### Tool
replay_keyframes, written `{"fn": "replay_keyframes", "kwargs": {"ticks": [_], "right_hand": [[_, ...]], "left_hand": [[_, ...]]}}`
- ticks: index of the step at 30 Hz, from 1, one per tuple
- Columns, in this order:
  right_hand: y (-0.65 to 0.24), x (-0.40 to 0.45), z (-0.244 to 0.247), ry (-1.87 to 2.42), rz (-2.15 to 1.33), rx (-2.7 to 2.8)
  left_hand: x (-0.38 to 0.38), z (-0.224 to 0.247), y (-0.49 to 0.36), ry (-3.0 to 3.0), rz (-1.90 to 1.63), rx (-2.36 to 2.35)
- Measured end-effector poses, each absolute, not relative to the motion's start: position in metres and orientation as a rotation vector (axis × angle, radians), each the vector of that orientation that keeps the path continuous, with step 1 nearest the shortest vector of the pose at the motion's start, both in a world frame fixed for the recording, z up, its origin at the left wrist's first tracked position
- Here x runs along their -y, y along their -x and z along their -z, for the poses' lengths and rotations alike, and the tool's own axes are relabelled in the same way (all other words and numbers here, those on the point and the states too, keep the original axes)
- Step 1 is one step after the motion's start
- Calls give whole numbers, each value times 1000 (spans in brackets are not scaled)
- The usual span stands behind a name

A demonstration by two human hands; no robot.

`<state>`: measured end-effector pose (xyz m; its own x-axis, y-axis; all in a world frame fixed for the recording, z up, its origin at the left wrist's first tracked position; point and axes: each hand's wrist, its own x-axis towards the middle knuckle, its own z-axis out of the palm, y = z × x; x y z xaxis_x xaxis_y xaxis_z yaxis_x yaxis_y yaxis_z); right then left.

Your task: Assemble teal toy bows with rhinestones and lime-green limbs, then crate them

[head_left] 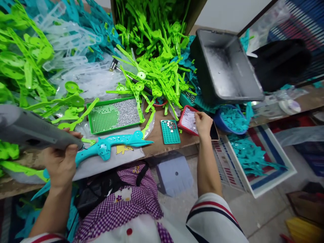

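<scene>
My left hand (60,163) is wrapped around a grey electric screwdriver (37,130). Its tip points at a long turquoise plastic part (103,149) lying on a light cloth (124,153) with a yellow printed figure. Over a small red tray (186,118) of white pieces is my right hand (204,125), its fingers pinched together; whatever they may hold is hidden. Left of that tray, a small teal tray (170,138) has several round metal pieces at its upper end. A green perforated tray (101,119) carries many small silver pieces, apparently screws, on its right half.
Lime-green parts (162,74) spill from a box at the back, with a hammer (131,78) among them. Clear and turquoise parts are heaped at back left. A grey bin (249,74) stands at right, beside a blue bowl (217,119) of turquoise pieces. A stool (174,184) is below.
</scene>
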<state>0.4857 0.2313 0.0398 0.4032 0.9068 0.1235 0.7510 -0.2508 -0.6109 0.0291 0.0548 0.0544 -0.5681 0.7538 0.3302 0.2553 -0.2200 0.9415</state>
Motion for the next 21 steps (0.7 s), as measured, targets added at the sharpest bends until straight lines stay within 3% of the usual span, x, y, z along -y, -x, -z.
{"fn": "replay_keyframes", "kwargs": {"ticks": [5,7,9,13,21], "right_hand": [[-403,-184,-57,1539,-756,1484],[-347,-162,-53,1247,-1168,1676],[-293,-149,-44,1121,-1349,1799],[-235,-148,-24,1226,-1256,1991],[-233,-146,-7,1363,-1054,2122]], "left_hand": [[-57,-51,-30,-1152,-1867,-1647],[-59,-50,-29,-1144,-1892,-1623],[-61,-51,-29,-1166,-1908,-1605],[-64,-54,-27,-1252,-1872,-1623],[-65,-46,-16,-1262,-1826,-1692]]}}
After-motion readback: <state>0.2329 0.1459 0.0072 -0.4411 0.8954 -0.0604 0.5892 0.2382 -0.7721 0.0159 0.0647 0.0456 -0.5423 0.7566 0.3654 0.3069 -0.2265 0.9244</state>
